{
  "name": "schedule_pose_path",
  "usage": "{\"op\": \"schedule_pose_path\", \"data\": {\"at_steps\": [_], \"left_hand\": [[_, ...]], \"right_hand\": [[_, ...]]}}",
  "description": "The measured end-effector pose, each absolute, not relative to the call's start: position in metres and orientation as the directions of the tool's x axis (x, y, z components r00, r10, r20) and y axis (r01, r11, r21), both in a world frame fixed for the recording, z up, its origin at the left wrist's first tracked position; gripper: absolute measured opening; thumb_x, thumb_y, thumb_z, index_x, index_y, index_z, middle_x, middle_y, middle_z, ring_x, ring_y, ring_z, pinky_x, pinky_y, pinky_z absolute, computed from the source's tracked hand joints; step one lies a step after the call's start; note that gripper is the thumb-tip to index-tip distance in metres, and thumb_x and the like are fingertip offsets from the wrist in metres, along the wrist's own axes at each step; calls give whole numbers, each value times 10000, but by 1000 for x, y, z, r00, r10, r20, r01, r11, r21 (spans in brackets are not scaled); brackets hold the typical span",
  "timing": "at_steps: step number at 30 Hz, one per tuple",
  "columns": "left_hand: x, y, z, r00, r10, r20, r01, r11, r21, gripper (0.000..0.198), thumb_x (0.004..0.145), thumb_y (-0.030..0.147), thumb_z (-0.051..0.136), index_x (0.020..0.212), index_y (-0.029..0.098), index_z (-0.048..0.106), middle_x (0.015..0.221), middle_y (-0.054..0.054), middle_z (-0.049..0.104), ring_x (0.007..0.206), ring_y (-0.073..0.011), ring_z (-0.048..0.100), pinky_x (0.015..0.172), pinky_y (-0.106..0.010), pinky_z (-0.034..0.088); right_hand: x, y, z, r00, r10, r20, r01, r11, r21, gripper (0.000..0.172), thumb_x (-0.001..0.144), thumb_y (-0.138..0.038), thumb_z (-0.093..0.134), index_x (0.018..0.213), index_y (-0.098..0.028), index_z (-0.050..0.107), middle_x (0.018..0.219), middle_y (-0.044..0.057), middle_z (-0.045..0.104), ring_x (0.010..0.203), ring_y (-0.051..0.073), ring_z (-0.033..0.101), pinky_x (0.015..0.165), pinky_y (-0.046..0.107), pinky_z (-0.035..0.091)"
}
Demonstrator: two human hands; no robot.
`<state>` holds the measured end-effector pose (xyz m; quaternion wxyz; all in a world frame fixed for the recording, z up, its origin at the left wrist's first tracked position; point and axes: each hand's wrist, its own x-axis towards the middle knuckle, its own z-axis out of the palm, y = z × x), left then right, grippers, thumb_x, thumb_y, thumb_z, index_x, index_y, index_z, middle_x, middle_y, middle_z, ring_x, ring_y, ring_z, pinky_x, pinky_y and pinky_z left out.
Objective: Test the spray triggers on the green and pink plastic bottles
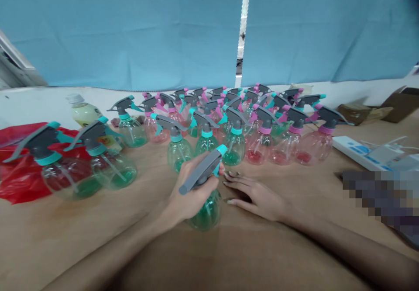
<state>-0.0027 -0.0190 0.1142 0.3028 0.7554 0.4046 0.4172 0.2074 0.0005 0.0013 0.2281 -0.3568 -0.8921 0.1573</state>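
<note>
My left hand (193,195) is wrapped round the neck of a green spray bottle (206,212) with a grey and turquoise spray head, at the middle of the table. Just right of that bottle, my right hand (258,193) rests low over the table with its fingers stretched towards it, holding nothing. Behind the hands stand several spray bottles in rows, green ones (234,149) with turquoise collars and pink ones (258,147) with pink collars. Two more green bottles (113,168) stand at the left.
A red plastic bag (19,181) lies at the far left, near a capped bottle of pale yellow liquid (83,112). On the right are a white power strip (356,151), a dark pixelated object (379,199) and cardboard boxes (356,112). A blue curtain (147,33) hangs behind.
</note>
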Motion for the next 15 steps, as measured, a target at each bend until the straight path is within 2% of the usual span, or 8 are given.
{"op": "schedule_pose_path", "data": {"at_steps": [2, 4, 7, 11, 15], "left_hand": [[-4, -19, 113, 329, 852, 406, 365, -512, 778, 163, 679, 161, 475, 759, 230, 599, 717, 26, 590, 620, -149, 531, 631, -270, 461], [-6, -19, 111, 321, 850, 417, 384, -520, 763, 177, 687, 156, 475, 777, 239, 602, 643, 55, 503, 519, -123, 410, 532, -241, 390], [-6, -19, 107, 289, 862, 416, 403, -504, 764, 196, 698, 166, 473, 821, 250, 601, 580, 74, 356, 483, -120, 290, 472, -230, 308], [-3, -20, 105, 262, 873, 411, 412, -487, 771, 250, 706, 186, 467, 906, 251, 602, 623, 68, 403, 496, -123, 298, 492, -236, 337], [-3, -20, 104, 258, 868, 424, 426, -496, 757, 289, 700, 178, 469, 948, 247, 602, 687, 54, 473, 548, -133, 372, 541, -246, 376]], "right_hand": [[207, 0, 2, -644, 711, 283, 573, 693, -438, 566, 911, -509, 487, 1380, -191, 471, 1429, 102, 487, 1359, 248, 403, 1136, 468, 328], [207, 1, 3, -647, 712, 273, 579, 691, -433, 571, 912, -509, 484, 1379, -179, 473, 1432, 103, 483, 1363, 246, 397, 1142, 460, 321], [207, 1, 3, -650, 710, 271, 583, 694, -421, 569, 916, -508, 478, 1376, -173, 477, 1435, 103, 478, 1361, 245, 400, 1141, 459, 324], [208, 0, 2, -646, 706, 290, 577, 700, -420, 559, 916, -508, 480, 1380, -197, 471, 1437, 96, 475, 1356, 245, 408, 1132, 467, 336], [208, 1, 1, -644, 708, 292, 573, 698, -429, 562, 912, -511, 484, 1379, -197, 472, 1433, 99, 481, 1354, 247, 412, 1134, 471, 330]]}}
